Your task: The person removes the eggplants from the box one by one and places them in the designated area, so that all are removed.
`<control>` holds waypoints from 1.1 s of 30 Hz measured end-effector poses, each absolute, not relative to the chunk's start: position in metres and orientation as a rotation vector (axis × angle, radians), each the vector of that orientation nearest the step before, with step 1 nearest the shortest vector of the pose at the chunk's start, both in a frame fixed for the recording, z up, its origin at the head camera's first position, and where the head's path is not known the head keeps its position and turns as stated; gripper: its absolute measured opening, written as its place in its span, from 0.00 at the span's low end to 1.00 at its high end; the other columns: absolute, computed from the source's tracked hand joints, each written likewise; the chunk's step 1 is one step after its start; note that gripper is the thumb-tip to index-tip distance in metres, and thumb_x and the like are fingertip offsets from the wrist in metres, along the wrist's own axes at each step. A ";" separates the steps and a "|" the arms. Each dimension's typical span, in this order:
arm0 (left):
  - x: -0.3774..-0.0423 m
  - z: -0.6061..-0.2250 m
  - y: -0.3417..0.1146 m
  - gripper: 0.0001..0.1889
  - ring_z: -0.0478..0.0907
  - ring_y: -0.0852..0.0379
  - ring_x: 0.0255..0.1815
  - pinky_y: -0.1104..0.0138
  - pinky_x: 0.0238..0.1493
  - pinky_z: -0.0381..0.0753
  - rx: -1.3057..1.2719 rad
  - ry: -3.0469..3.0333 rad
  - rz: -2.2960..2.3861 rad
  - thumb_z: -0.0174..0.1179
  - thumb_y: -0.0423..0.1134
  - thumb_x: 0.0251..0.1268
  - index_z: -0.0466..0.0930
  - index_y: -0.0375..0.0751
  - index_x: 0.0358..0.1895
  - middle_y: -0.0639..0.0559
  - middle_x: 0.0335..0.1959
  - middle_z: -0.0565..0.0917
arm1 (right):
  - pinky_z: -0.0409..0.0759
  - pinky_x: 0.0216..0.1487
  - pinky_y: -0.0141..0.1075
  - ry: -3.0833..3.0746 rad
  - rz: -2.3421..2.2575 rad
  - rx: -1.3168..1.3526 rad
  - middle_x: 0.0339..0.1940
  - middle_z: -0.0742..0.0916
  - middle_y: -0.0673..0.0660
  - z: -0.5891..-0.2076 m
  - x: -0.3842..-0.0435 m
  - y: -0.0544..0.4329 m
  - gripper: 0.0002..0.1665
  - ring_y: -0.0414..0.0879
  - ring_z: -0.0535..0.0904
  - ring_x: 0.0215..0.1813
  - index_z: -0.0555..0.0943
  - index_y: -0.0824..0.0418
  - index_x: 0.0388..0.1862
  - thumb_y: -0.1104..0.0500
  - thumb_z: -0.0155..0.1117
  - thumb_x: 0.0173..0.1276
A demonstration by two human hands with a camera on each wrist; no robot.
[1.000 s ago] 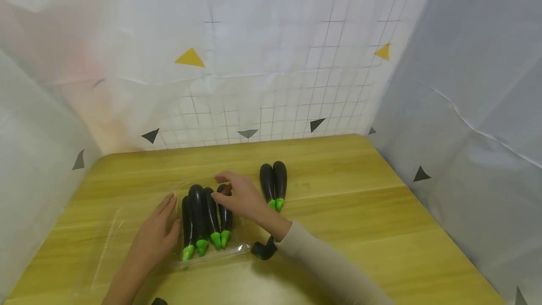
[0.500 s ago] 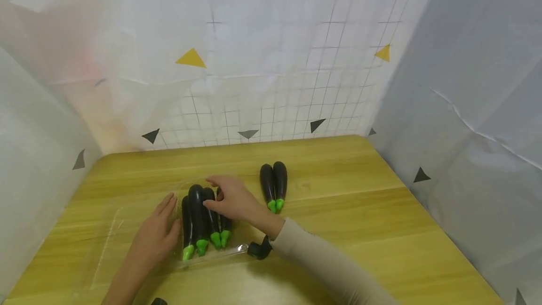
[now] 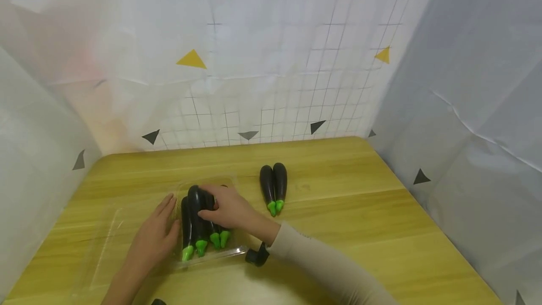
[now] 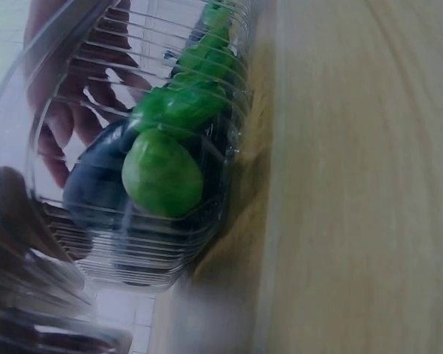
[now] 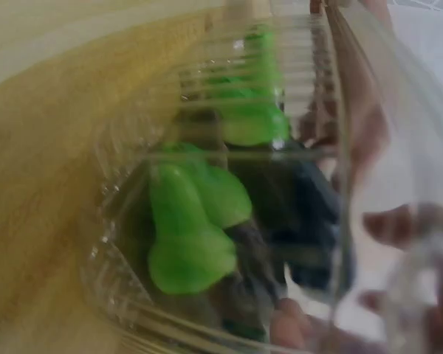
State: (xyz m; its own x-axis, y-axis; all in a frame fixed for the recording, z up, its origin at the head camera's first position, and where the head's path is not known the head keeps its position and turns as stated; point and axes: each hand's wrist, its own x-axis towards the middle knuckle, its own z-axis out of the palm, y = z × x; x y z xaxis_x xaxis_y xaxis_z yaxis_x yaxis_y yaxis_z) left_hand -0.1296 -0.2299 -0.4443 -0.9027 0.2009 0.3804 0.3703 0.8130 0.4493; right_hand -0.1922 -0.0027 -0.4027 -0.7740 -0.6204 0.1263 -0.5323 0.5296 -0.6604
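"Eggplants [image 3: 195, 220], four in all, are seen side by side in the clear container [image 3: 218, 254], green stems toward its near edge. Which hazard is noted closest in?"

"At the near right corner, just beside the container, a dark wrist fitting [image 3: 257, 255] is seen below the right sleeve [image 3: 315, 258]. If it were swung left, the container could be nudged and the row skewed."

"And at the hands?"

"Left hand [image 3: 157, 232]: fingers extended and close together, thumb parted, set along the container's left side; firm contact cannot be confirmed. If that side is not braced, the container may be slid over the counter [image 3: 347, 229] by a sideways push. Right hand [image 3: 226, 206]: thumb and fingers parted, bent over the middle of the row. Whether an eggplant is pinched cannot be told; the wrist views are blurred."

"Consequence of uneven pressure there?"

"With skins judged smooth, one could be rolled up onto its neighbour."

"Farther off?"

"Two loose eggplants [image 3: 280, 182] are found together on the counter, beyond the right wrist. If brushed by a rightward sweep, they might be set rolling."
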 end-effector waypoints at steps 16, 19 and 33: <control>-0.131 -0.446 -0.231 0.32 0.67 0.25 0.70 0.34 0.66 0.69 -0.448 -2.695 -0.754 0.60 0.29 0.70 0.64 0.19 0.73 0.27 0.76 0.64 | 0.80 0.62 0.36 2.837 -0.909 -1.025 0.74 0.77 0.54 -0.418 -0.182 -0.015 0.47 0.44 0.77 0.68 0.65 0.57 0.82 0.39 0.68 0.73; -0.130 -0.446 -0.232 0.32 0.67 0.25 0.70 0.34 0.66 0.69 -0.444 -2.700 -0.759 0.60 0.29 0.70 0.64 0.20 0.74 0.27 0.76 0.64 | 0.81 0.63 0.39 2.872 -0.902 -1.002 0.74 0.77 0.55 -0.419 -0.179 -0.017 0.47 0.47 0.76 0.69 0.64 0.57 0.82 0.40 0.69 0.72; -0.129 -0.443 -0.229 0.31 0.67 0.25 0.70 0.34 0.66 0.70 -0.434 -2.679 -0.765 0.59 0.29 0.70 0.65 0.19 0.73 0.27 0.75 0.65 | 0.81 0.46 0.31 2.816 -1.079 -1.016 0.65 0.83 0.53 -0.423 -0.181 -0.015 0.45 0.42 0.80 0.55 0.65 0.47 0.83 0.48 0.70 0.69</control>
State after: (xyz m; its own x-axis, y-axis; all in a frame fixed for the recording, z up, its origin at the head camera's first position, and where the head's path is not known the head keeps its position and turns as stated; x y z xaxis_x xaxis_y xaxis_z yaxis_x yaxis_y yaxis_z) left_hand -0.1290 -0.2293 -0.4431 -0.9024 0.1990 0.3822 0.3707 0.8105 0.4535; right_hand -0.1806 -0.0152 -0.4231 -0.7955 -0.5510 0.2522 -0.5785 0.5666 -0.5868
